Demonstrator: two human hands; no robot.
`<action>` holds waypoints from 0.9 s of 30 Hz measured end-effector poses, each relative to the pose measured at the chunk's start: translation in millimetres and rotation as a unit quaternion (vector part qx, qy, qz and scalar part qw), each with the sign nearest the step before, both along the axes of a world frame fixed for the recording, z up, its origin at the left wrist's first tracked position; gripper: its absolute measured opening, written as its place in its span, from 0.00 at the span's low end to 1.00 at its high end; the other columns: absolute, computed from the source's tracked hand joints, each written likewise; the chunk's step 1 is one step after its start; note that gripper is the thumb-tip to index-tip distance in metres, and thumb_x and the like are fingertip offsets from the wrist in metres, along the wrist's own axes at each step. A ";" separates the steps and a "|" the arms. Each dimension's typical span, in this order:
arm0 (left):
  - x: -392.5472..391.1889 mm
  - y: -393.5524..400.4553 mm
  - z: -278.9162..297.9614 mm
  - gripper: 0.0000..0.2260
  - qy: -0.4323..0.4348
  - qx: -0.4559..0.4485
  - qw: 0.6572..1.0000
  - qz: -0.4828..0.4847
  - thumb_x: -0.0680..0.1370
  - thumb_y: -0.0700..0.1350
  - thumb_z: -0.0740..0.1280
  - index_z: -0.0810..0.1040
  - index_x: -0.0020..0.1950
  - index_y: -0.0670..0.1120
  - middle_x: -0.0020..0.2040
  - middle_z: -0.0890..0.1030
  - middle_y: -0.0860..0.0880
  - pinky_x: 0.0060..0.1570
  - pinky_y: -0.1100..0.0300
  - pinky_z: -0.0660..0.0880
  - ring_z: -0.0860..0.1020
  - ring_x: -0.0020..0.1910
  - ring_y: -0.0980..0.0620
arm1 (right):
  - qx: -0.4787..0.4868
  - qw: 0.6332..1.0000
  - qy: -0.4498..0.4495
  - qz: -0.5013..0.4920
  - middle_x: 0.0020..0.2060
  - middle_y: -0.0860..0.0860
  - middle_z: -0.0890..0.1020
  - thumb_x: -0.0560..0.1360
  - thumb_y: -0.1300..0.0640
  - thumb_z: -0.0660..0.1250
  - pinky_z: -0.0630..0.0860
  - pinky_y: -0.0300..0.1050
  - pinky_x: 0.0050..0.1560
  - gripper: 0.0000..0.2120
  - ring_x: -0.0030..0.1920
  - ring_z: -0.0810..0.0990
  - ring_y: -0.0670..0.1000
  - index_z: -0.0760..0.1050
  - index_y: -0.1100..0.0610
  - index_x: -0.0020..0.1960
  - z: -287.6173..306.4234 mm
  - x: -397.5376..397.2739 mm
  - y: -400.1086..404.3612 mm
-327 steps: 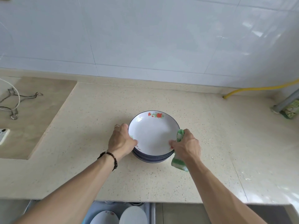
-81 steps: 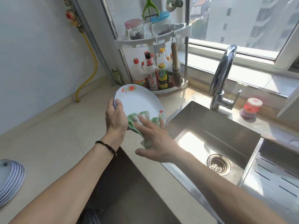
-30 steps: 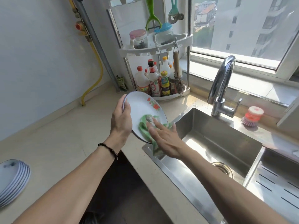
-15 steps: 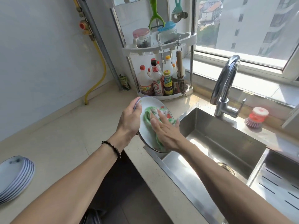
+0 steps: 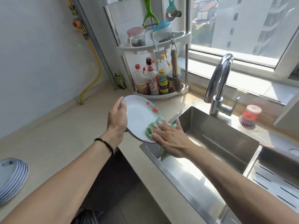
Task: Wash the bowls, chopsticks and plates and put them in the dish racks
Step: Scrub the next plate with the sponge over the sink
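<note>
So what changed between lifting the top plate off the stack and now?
The white floral plate left the stack of blue-rimmed plates and is now tilted at the steel sink edge. The right hand, earlier clutching the green cloth, now presses it flat on the plate's lower edge. Left hand grip on the rim is unchanged.

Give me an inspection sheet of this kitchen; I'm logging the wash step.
Surface: beige counter, steel sink.
Job's things: plate tilted at the sink's edge; plate stack on the counter.
Clutter: bottles on corner shelf, scrub brush.
Grippers: left hand grips the plate's rim; right hand presses green cloth flat on it.
Cables: yellow hose.
Surroundings: faucet, window.
</note>
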State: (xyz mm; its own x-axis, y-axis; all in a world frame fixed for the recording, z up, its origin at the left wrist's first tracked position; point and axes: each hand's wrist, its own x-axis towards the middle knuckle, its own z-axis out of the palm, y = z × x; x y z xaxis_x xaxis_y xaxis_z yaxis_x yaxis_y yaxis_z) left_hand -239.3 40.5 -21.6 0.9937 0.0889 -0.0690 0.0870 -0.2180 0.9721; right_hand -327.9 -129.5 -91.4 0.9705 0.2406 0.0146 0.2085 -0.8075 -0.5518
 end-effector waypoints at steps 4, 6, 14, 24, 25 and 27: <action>0.5 -3.0 -0.9 0.17 0.004 -0.006 1.000 0.020 0.85 0.52 0.57 0.71 0.74 0.55 0.65 0.78 0.50 0.52 0.49 0.81 0.79 0.59 0.47 | 0.129 0.991 0.009 0.038 0.72 0.52 0.73 0.73 0.26 0.33 0.35 0.60 0.75 0.47 0.74 0.62 0.46 0.79 0.52 0.63 1.9 -15.6 16.0; -0.3 -1.6 -0.2 0.16 0.025 0.009 1.000 -0.014 0.85 0.53 0.56 0.72 0.73 0.57 0.62 0.79 0.49 0.44 0.50 0.82 0.81 0.55 0.46 | 0.088 0.995 0.008 0.046 0.75 0.51 0.69 0.72 0.26 0.30 0.33 0.62 0.76 0.49 0.76 0.60 0.44 0.76 0.49 0.69 -4.4 -9.4 2.9; -13.6 -8.1 8.1 0.13 0.068 0.001 0.985 -0.158 0.87 0.49 0.54 0.76 0.65 0.55 0.56 0.84 0.49 0.46 0.52 0.81 0.84 0.50 0.50 | -0.144 0.989 -0.035 0.009 0.79 0.49 0.36 0.73 0.31 0.28 0.27 0.61 0.75 0.41 0.78 0.32 0.50 0.41 0.48 0.81 9.5 27.9 -29.8; -4.9 -15.9 0.4 0.13 0.055 0.009 0.994 -0.091 0.86 0.52 0.55 0.78 0.63 0.56 0.58 0.83 0.47 0.46 0.50 0.81 0.83 0.53 0.47 | 0.053 0.995 0.000 0.085 0.82 0.48 0.44 0.76 0.29 0.34 0.26 0.58 0.74 0.40 0.80 0.41 0.46 0.54 0.47 0.81 -0.5 -11.4 16.7; -7.4 -16.4 0.8 0.14 0.092 0.007 0.988 -0.121 0.86 0.52 0.54 0.79 0.61 0.56 0.56 0.84 0.46 0.44 0.50 0.81 0.84 0.50 0.46 | 0.036 0.996 -0.012 0.084 0.81 0.47 0.40 0.76 0.31 0.35 0.26 0.56 0.73 0.39 0.80 0.39 0.46 0.49 0.47 0.82 1.4 -4.7 17.8; -11.3 -14.9 -1.7 0.15 0.173 -0.017 0.967 -0.187 0.87 0.52 0.53 0.79 0.61 0.53 0.56 0.85 0.43 0.54 0.41 0.79 0.84 0.52 0.42 | 0.002 0.997 -0.038 0.071 0.79 0.47 0.36 0.79 0.33 0.36 0.25 0.56 0.74 0.35 0.80 0.36 0.48 0.43 0.47 0.82 7.5 8.0 12.8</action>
State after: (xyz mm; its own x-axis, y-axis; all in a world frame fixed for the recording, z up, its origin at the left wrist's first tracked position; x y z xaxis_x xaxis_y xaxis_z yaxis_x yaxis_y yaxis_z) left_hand -250.6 25.6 -23.2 0.8729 -0.2800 -0.3996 0.3295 -0.2659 0.9059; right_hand -319.9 -116.7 -83.9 0.9231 0.3746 0.0872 0.3608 -0.7648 -0.5337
